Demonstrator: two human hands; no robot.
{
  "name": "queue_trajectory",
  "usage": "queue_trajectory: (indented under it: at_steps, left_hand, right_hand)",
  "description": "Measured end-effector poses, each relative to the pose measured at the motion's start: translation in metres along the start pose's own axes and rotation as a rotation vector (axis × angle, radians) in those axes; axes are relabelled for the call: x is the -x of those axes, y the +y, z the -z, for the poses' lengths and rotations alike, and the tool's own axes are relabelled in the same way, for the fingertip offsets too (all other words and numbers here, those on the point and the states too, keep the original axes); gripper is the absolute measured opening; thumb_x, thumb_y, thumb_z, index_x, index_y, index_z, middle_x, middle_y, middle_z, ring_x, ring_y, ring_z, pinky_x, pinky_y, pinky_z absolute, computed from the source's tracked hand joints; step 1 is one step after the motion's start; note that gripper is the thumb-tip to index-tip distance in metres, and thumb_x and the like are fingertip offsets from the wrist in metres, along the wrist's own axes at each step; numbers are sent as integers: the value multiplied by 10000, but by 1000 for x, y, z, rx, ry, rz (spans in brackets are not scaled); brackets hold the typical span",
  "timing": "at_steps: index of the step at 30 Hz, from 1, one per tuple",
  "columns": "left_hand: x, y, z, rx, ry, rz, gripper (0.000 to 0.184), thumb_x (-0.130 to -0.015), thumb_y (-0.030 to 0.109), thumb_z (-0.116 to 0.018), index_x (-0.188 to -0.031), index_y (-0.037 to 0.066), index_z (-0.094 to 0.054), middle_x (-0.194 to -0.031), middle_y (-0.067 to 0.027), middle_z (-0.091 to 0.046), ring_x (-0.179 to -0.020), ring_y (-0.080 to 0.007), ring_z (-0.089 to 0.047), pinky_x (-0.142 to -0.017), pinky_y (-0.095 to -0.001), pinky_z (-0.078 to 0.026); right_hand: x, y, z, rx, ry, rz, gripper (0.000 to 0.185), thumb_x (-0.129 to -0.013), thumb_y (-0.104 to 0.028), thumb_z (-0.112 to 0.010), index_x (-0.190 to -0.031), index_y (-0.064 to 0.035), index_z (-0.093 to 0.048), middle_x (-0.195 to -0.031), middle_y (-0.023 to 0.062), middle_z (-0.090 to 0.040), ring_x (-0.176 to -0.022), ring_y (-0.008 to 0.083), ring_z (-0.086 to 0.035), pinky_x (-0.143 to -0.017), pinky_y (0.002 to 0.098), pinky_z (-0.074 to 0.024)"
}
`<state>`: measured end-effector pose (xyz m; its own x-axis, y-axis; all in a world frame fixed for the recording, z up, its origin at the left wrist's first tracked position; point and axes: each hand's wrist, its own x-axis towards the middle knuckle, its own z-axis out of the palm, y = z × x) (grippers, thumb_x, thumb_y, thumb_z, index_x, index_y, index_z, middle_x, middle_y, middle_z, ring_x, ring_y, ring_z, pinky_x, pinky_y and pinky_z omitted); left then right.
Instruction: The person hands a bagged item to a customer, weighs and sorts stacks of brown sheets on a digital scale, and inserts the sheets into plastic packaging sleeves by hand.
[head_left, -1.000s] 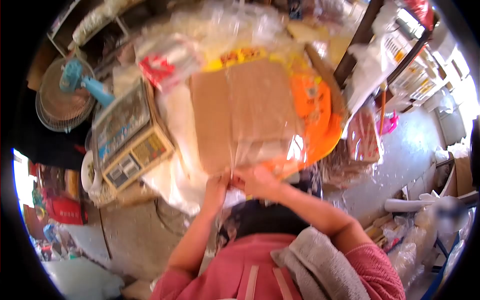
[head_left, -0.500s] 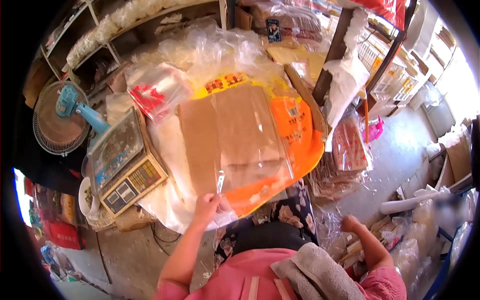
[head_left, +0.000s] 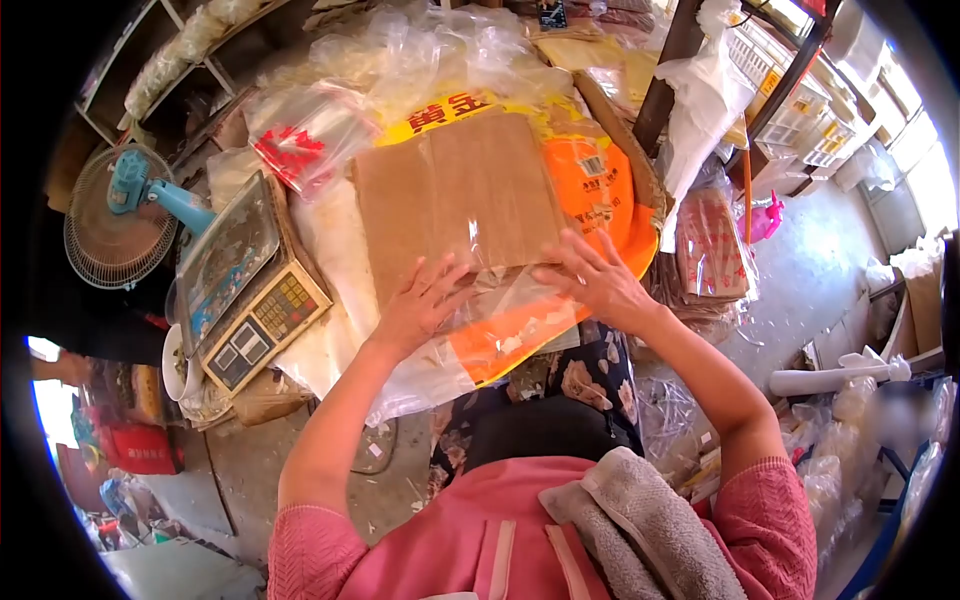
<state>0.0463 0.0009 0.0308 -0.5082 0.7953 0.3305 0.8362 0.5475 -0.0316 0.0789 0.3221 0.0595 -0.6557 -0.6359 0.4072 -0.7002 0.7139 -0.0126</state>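
Observation:
On the table before me lies a flat brown sheet [head_left: 450, 195], cardboard or stiff paper, with a clear plastic bag [head_left: 505, 298] over its near part. My left hand [head_left: 422, 305] rests spread on the bag near the sheet's lower left. At the lower right edge, my right hand [head_left: 605, 285] is likewise laid out with fingers apart. Neither hand grips anything. Beneath them spreads an orange and yellow printed plastic sack [head_left: 600, 180].
A weighing scale [head_left: 265, 335] stands left of the sheet, with a blue fan [head_left: 130, 185] beyond it. A red-printed clear bag [head_left: 300, 150] lies behind the scale. Crumpled clear plastic [head_left: 400, 50] covers the back. Packed brown bundles [head_left: 712, 245] are stacked at the right.
My left hand has let go of the plastic's near edge and lies flat farther forward. My right hand has come up from beside my body onto the bag. The view has shifted slightly.

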Motion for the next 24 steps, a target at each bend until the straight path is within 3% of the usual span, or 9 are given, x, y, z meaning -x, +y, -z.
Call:
queue_trajectory:
  at_steps: [3, 5, 7, 10, 12, 15, 18, 21, 24]
  left_hand:
    - [11, -10, -3, 206, 56, 60, 257, -806, 129, -611, -1062, 114, -585, -1158, -62, -542, -1101, -223, -502, -927, -377, -414]
    - [15, -5, -3, 465, 127, 302, 107, -848, 145, -587, -928, 77, -610, -946, -60, -603, -913, -188, -573, -784, -339, -468]
    - [13, 6, -5, 796, 229, 684, 157, -890, 165, -561, -807, 36, -597, -707, -54, -605, -687, -144, -601, -612, -289, -489]
    - [7, 18, -32, 1164, 344, 1091, 297, -923, 202, -523, -698, 10, -551, -551, -41, -536, -514, -91, -546, -478, -238, -440]
    - [5, 21, -40, 1194, 297, 1232, 299, -917, 210, -517, -698, 9, -544, -544, -31, -530, -465, -92, -521, -436, -237, -419]
    - [3, 21, -46, 1141, 278, 1277, 303, -889, 200, -499, -667, -1, -545, -512, -35, -523, -425, -107, -514, -411, -246, -412]
    - [1, 20, -45, 1101, 255, 1288, 311, -872, 180, -498, -632, -10, -548, -492, -46, -524, -421, -114, -524, -412, -247, -416]
    - [1, 17, -49, 1075, 224, 1291, 313, -856, 166, -503, -608, -19, -550, -485, -59, -534, -422, -118, -534, -415, -253, -420]
    - [0, 17, -50, 1071, 218, 1291, 298, -844, 164, -512, -615, -20, -564, -487, -67, -545, -424, -123, -540, -425, -262, -429]
  right_hand:
    - [12, 15, -18, -303, -65, 70, 302, -760, -15, -540, -1035, -107, -624, -1171, 26, -587, -1260, 240, -419, -1068, 511, -222]
    - [13, 20, -18, -549, 3, -235, 128, -840, -67, -523, -904, -45, -632, -953, 54, -656, -1050, 214, -579, -933, 398, -402]
    - [7, 18, -22, -924, 22, -732, 149, -885, -96, -502, -865, -14, -625, -843, 84, -665, -902, 197, -644, -818, 322, -479]
    - [-9, 15, -30, -828, 75, -926, 217, -892, -164, -515, -814, 20, -600, -692, 90, -636, -686, 163, -640, -649, 285, -494]
    - [-11, 15, -43, -840, 171, -1005, 259, -864, -217, -565, -778, 26, -574, -597, 75, -606, -537, 151, -618, -510, 279, -476]
    - [-9, 21, -52, -844, 177, -1085, 222, -849, -203, -582, -777, 6, -562, -575, 73, -589, -500, 155, -603, -469, 286, -457]
    - [-13, 20, -45, -716, 133, -1071, 222, -843, -212, -592, -792, -2, -542, -580, 65, -585, -524, 163, -602, -511, 318, -475]
    - [-15, 18, -40, -331, 166, -1040, 199, -846, -200, -589, -890, -8, -560, -768, 112, -633, -728, 197, -635, -636, 356, -494]
    - [-21, 5, -39, 19, 313, -626, 244, -869, -212, -538, -1015, -17, -560, -1027, 140, -603, -992, 236, -575, -821, 350, -463]
